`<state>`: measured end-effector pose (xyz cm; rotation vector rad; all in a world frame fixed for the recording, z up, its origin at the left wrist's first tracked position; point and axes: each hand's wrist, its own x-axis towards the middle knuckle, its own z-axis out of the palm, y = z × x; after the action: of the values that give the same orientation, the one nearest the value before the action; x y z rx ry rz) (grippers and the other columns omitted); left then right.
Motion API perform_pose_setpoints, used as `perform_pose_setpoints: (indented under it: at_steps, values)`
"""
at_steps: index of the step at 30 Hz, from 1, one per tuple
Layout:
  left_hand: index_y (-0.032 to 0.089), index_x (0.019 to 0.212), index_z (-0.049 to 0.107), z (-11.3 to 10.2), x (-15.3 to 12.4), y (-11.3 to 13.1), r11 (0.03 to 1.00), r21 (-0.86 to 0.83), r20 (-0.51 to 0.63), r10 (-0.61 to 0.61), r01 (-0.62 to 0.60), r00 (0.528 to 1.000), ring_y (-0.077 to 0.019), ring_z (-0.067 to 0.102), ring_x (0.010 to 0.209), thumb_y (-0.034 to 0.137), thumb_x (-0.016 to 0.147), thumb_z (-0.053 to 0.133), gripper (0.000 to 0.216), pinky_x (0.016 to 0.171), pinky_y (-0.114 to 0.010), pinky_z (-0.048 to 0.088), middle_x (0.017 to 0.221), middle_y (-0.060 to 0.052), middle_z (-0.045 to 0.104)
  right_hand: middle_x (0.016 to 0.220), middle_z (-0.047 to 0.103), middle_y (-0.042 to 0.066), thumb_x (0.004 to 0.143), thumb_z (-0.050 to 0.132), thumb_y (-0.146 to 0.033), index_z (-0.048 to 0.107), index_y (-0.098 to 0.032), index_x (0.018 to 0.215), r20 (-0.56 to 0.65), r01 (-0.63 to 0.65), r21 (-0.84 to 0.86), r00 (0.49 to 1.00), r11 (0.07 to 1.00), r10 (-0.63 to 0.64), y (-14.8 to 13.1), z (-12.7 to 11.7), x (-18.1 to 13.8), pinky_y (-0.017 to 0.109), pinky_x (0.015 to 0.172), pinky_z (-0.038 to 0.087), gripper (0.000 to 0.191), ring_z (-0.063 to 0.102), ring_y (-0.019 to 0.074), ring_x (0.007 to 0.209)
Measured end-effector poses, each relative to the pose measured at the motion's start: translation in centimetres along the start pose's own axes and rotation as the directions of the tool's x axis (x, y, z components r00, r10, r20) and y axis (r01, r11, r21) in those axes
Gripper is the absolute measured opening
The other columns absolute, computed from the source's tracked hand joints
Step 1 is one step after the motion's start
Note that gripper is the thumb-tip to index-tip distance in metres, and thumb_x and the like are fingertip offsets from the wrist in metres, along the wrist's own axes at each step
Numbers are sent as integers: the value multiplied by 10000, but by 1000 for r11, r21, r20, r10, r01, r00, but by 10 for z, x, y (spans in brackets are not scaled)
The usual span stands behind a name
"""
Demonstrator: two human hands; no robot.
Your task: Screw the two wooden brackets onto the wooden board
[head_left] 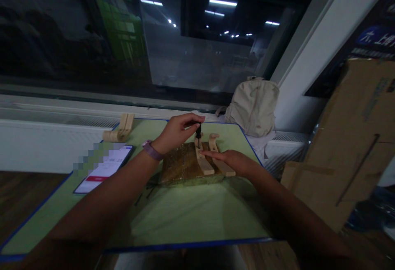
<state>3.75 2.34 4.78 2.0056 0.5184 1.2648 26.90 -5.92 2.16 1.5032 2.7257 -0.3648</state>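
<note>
My left hand (180, 131), a purple band on its wrist, is closed around the black handle of a screwdriver (198, 131). The tool stands nearly upright, its shaft meeting a hole in a curved wooden hook (204, 165). With the index finger stretched across, my right hand (235, 160) steadies this same hook; its other fingers are partly hidden. A second wooden hook (222, 168) lies alongside, under and beside my right hand. Both hooks rest on a brown, tape-wrapped block (180, 164).
A phone (106, 169) with a lit screen lies left on the green, blue-edged table (185, 216). Wooden pieces (125, 125) stand at the back left corner. Several dark screws (150, 192) lie before the block. Behind are a beige backpack (254, 105) and, right, cardboard (348, 146).
</note>
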Motion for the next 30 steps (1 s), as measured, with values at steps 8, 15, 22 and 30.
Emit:
perform_pose_setpoints:
  at_steps: [8, 15, 22, 30]
  values:
    - [188, 893, 635, 0, -3, 4, 1000, 19, 9, -20, 19, 1000, -230, 650, 1148, 339, 894, 612, 153, 975, -399, 520, 1067, -91, 724, 793, 681, 17, 919, 451, -161, 352, -393, 1497, 3, -19, 4, 1000, 1000, 19, 1, 2, 1, 244, 630, 379, 630, 608, 186, 678]
    - [217, 1185, 488, 5, -9, -2, 998, 48, -20, -32, 33, 999, -188, 688, 1023, 276, 949, 485, 243, 804, -330, 570, 1175, -111, 667, 836, 691, 26, 949, 454, -251, 352, -391, 1496, 19, -23, -16, 1000, 1000, 23, -1, 0, 1, 253, 639, 389, 574, 619, 190, 702]
    - [200, 969, 543, 4, -9, -5, 990, 138, -67, -18, 27, 998, -211, 634, 1120, 276, 930, 521, 87, 918, -382, 523, 1231, -121, 635, 777, 655, 16, 937, 493, -253, 432, -375, 1460, -15, -20, 51, 1000, 999, 21, 2, 3, 0, 250, 639, 382, 541, 609, 180, 686]
    - [208, 820, 619, 5, -7, -6, 924, 378, -224, 144, -50, 964, -157, 571, 814, 245, 850, 652, 59, 721, -291, 505, 847, -21, 567, 834, 668, 7, 950, 457, -262, 384, -454, 1463, -54, 18, 6, 998, 1000, -18, 6, 9, 2, 256, 647, 392, 552, 624, 185, 688]
